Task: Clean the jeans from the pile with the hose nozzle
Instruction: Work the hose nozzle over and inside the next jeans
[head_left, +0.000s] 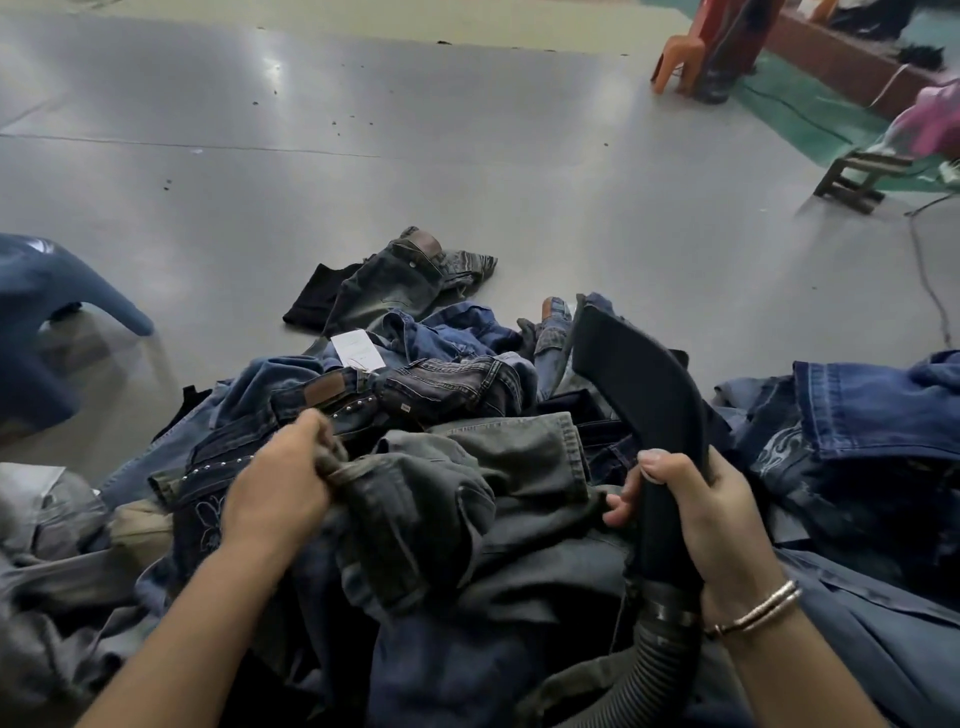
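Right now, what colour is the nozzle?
Black nozzle, held in the right hand; head view.

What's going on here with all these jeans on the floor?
A person is working through a pile of jeans. The left hand grips a bunched grey-green pair on top, while the right hand holds a black hose nozzle, its tip raised above the pile and not touching that pair.

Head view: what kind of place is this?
Probably a garment workshop or finishing floor: a big pile of jeans on a bare grey floor, a vacuum hose nozzle in the right hand, plastic stools around.
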